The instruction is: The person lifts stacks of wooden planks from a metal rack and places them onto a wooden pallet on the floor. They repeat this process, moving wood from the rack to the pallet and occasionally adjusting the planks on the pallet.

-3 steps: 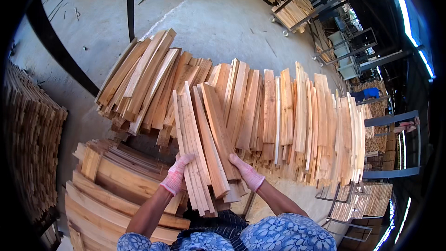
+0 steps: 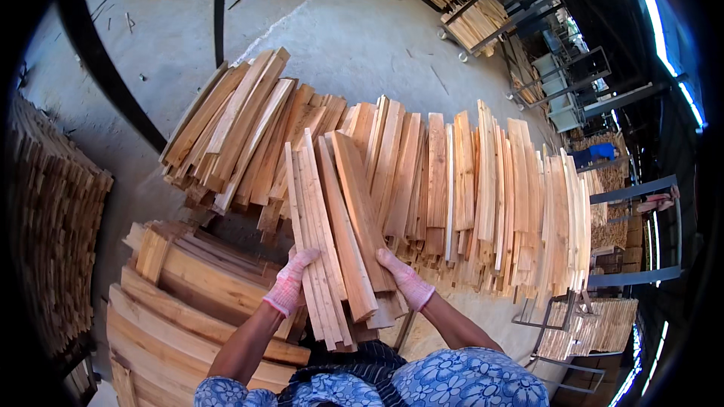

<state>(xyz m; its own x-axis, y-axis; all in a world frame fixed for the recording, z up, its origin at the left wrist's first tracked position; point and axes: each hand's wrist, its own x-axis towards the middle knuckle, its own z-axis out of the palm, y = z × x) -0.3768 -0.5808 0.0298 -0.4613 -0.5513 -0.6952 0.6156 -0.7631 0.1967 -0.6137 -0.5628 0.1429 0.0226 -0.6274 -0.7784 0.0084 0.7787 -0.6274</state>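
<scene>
Between my gloved hands is a bundle of wooden boards (image 2: 341,230), its near ends close to my body. On the bundle's left side, my left hand (image 2: 292,282) is closed, its thumb against the outer board. My right hand (image 2: 406,280) presses the right side, thumb on the edge; the fingers of both hands are mostly hidden by the wood. The held boards tilt slightly apart at the right, and their far ends overlap a long row of similar boards (image 2: 465,181) standing side by side beyond them.
At lower left lies a stack of wider planks (image 2: 188,305). A tall pile of thin boards (image 2: 60,234) stands at the far left, near a dark metal post (image 2: 102,56). Farther off are a wheeled rack with boards (image 2: 479,24), metal frames (image 2: 637,190) and a person in blue (image 2: 596,154).
The view has shifted slightly, so most things at the left sit a little farther right. My hands keep the same hold on the boards.
</scene>
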